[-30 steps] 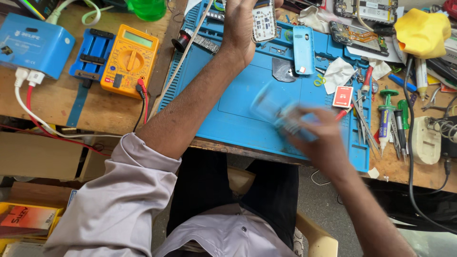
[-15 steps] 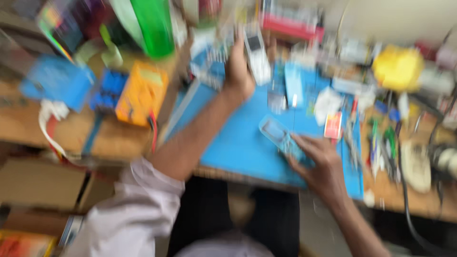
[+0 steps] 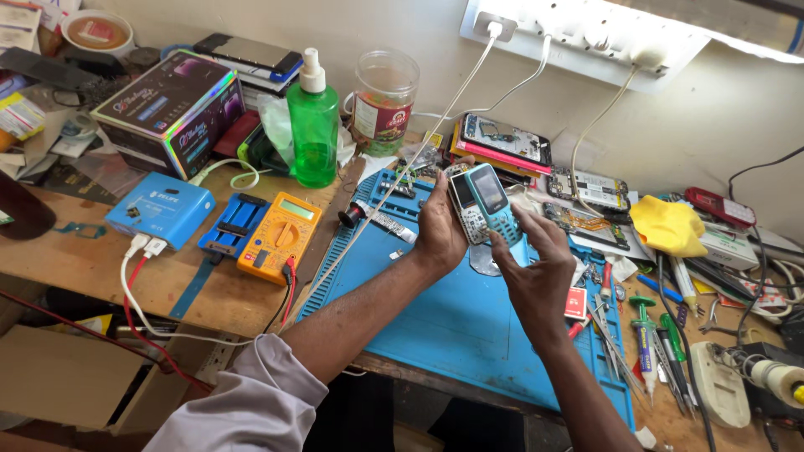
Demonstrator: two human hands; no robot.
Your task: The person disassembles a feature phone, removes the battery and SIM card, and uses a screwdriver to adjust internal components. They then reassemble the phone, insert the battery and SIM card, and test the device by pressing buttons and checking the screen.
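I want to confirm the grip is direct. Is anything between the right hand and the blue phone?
Nothing visible: the right hand holds the blue phone directly, with the left hand gripping a white phone beside it.

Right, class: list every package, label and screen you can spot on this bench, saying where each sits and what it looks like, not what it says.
Box: back left, dark rectangle with rainbow-shiny edges.
Jar: back centre, clear, red and dark label.
Multimeter: left of the blue mat, orange, small pale screen.
Teal phone: in the right hand, small dark screen.
Grey phone: in the left hand, dark screen.
Red card: on the mat, right of the hands.
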